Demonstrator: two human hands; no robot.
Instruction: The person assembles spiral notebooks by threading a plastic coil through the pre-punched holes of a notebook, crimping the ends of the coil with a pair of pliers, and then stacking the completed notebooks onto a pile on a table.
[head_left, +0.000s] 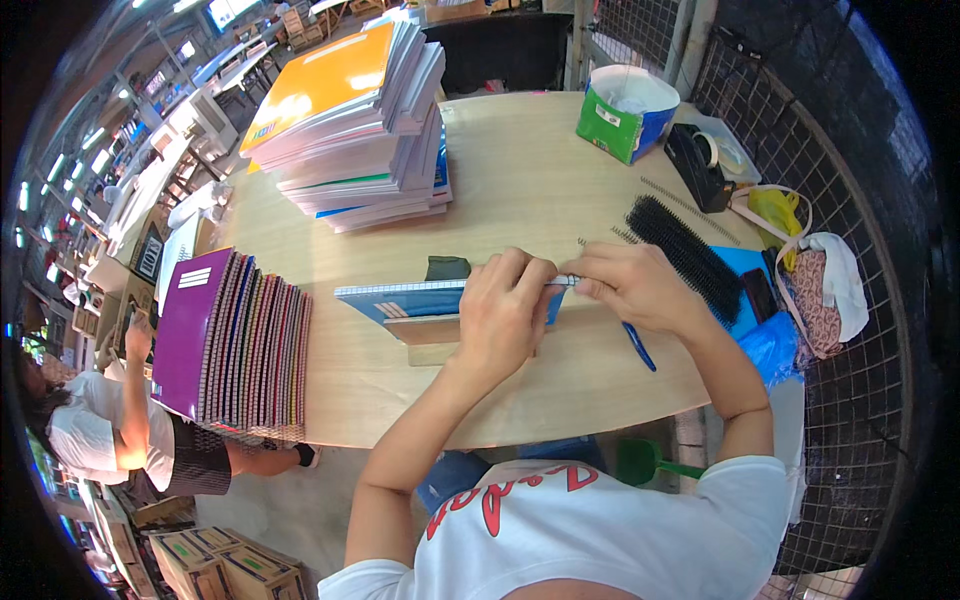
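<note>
A blue-covered notebook [372,302] stands edge-up in a wooden holder [425,330], a row of binding holes or coils along its top edge. My left hand [505,305] is closed over that top edge, gripping the notebook near its right end. At the same end, the fingers of my right hand [630,280] pinch the end of a spiral binding wire [568,281]; the fingertips partly hide it. A slim blue-handled tool [640,347] lies on the table below my right hand. Black spiral wires [685,250] lie bundled to the right.
Unbound books are stacked tall [345,120] at the back left; spiral notebooks [235,340] stand in a row at the left. A cut-open carton [630,110], a tape dispenser [700,165] and a pouch [828,290] sit at the right by wire mesh [850,420]. Another person [110,420] is at far left.
</note>
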